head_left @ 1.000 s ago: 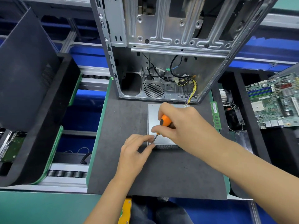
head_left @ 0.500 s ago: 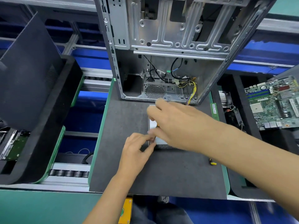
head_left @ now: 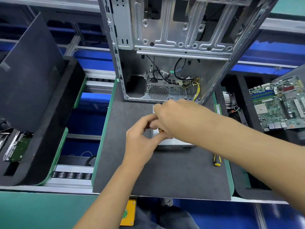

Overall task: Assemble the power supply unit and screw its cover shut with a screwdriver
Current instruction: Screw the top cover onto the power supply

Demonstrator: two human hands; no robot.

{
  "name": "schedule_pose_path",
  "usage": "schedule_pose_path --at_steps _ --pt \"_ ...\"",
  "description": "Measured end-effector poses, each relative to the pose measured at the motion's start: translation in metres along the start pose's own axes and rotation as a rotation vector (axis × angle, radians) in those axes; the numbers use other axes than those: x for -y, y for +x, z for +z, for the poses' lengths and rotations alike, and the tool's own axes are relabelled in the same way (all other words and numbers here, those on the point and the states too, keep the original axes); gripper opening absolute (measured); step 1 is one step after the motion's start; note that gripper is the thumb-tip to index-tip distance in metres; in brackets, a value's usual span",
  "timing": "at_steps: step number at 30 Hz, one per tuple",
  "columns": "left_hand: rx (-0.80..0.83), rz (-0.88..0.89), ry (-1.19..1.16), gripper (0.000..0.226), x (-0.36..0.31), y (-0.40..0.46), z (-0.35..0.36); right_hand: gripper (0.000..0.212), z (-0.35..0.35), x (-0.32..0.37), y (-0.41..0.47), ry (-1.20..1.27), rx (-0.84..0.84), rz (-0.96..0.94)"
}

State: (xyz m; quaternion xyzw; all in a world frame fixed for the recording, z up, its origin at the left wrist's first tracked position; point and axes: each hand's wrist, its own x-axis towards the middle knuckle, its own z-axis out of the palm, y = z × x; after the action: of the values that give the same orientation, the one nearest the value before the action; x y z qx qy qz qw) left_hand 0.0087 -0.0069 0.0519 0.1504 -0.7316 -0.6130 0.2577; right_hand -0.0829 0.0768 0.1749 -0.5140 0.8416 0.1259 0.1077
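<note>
The silver power supply unit (head_left: 173, 142) lies flat on the dark mat (head_left: 165, 176), just in front of the open computer case (head_left: 165, 66). My right hand (head_left: 179, 119) covers most of its top and grips an orange-handled screwdriver (head_left: 160, 129), of which only a sliver shows. My left hand (head_left: 142, 136) is at the unit's left edge. Its curled thumb and forefinger close around the screwdriver's lower end and touch my right fingers. The tip and any screw are hidden.
A second screwdriver (head_left: 217, 160), yellow and black, lies on the mat to the right. A RAM stick (head_left: 218, 109) sits at the mat's right edge. A motherboard (head_left: 279, 103) leans in a foam tray at the right, and a black foam tray (head_left: 41, 100) stands at the left.
My right hand has shifted left and lower over the unit, hiding most of the orange handle. My left hand rose to meet it. The camera moved closer.
</note>
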Motion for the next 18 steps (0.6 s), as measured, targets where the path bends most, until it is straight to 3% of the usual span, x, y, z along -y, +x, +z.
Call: schedule_pose_path --at_steps 2,4,7,10,13,15,17,18 --pt "0.01 -0.029 -0.031 0.028 -0.002 0.003 0.001 0.036 -0.001 -0.001 -0.003 0.041 -0.018 0.024" --pt "0.029 -0.017 -0.028 0.019 -0.001 0.005 -0.001 0.033 -0.005 -0.004 -0.004 0.173 -0.022 -0.056" --pt "0.133 -0.015 -0.006 0.027 0.001 0.007 -0.009 0.018 -0.012 -0.013 -0.004 0.155 -0.051 -0.158" --pt "0.246 0.025 -0.015 0.036 0.002 0.005 -0.013 0.011 -0.013 -0.007 -0.004 -0.06 -0.122 -0.123" --pt "0.196 -0.029 -0.046 0.032 -0.002 0.006 -0.007 0.005 -0.011 0.005 -0.004 -0.159 -0.085 -0.035" --pt "0.134 -0.031 -0.015 0.032 -0.001 0.006 -0.005 0.016 -0.012 0.003 -0.004 -0.083 -0.102 0.01" --pt "0.148 -0.061 0.008 0.021 -0.001 0.006 -0.008 0.025 -0.016 -0.002 -0.007 0.016 -0.117 -0.084" --pt "0.182 -0.073 -0.011 0.02 -0.001 0.006 -0.011 0.019 -0.018 -0.005 -0.008 0.038 -0.107 -0.153"
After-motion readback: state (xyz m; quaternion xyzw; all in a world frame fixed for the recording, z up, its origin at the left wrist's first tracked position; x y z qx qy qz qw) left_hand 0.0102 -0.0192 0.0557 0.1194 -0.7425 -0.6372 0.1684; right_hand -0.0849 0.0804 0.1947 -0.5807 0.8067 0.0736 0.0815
